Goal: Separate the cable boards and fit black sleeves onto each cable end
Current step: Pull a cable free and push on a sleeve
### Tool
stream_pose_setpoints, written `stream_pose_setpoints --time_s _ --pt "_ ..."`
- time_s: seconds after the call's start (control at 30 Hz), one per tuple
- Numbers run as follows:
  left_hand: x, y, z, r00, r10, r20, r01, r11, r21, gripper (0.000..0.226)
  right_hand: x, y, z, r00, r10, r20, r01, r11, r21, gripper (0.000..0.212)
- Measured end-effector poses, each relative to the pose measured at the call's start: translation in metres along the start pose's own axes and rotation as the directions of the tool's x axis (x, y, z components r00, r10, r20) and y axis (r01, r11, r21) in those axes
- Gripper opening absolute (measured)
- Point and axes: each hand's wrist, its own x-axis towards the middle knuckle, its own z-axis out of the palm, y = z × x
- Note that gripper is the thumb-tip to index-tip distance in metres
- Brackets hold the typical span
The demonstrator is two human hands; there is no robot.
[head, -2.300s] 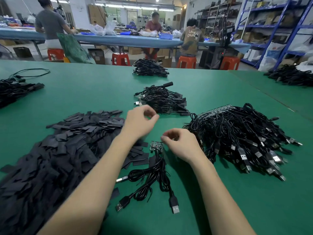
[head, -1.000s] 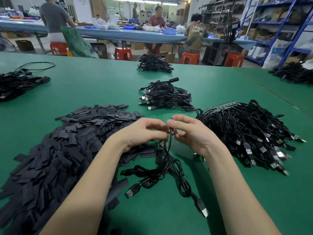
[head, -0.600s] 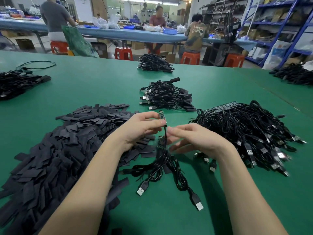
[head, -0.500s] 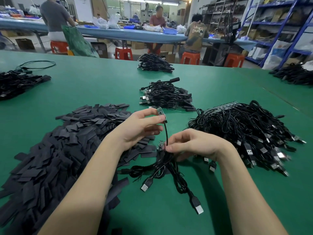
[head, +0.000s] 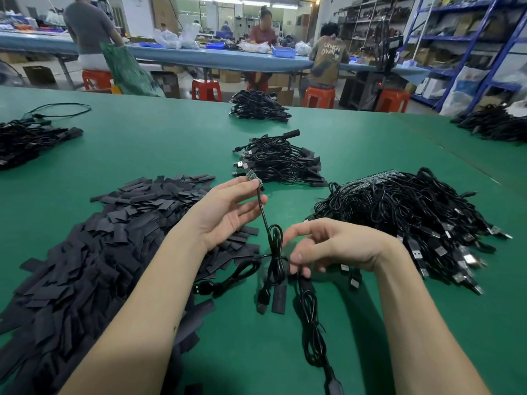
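Now the left hand [head: 228, 212] pinches a small green circuit board [head: 253, 177] at its fingertips, other fingers spread, its thin black cable [head: 263, 215] trailing toward six o'clock. The right hand [head: 336, 246], loosely curled, holds another cable (grip blurred). The heap of flat black sleeves [head: 114, 238] lies at nine o'clock, nearer the left hand.

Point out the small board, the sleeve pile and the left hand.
board [head: 253, 177]: head view, on the green strip above the fingertips.
sleeve pile [head: 85, 260]: head view, middle of the heap of black sleeves.
left hand [head: 225, 213]: head view, on the palm.
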Motion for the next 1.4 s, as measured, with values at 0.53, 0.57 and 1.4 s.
stream_pose_setpoints --time_s 0.53,0.57,1.4 --pt "0.001 0.003 0.007 0.997 0.009 -0.082 0.008 0.978 0.210 0.012 0.057 0.002 0.037 0.868 -0.159 -0.471 -0.098 0.874 -0.476 0.013" --pt "0.002 0.003 0.007 0.995 0.023 -0.092 -0.001 0.973 0.231 0.013 0.054 0.002 0.034 0.871 -0.151 -0.467 -0.081 0.894 -0.441 0.014" --pt "0.005 -0.021 0.021 0.999 -0.001 -0.050 0.015 0.963 0.270 0.018 0.043 -0.005 0.022 0.720 -0.099 -0.687 0.589 0.610 0.530 0.032"
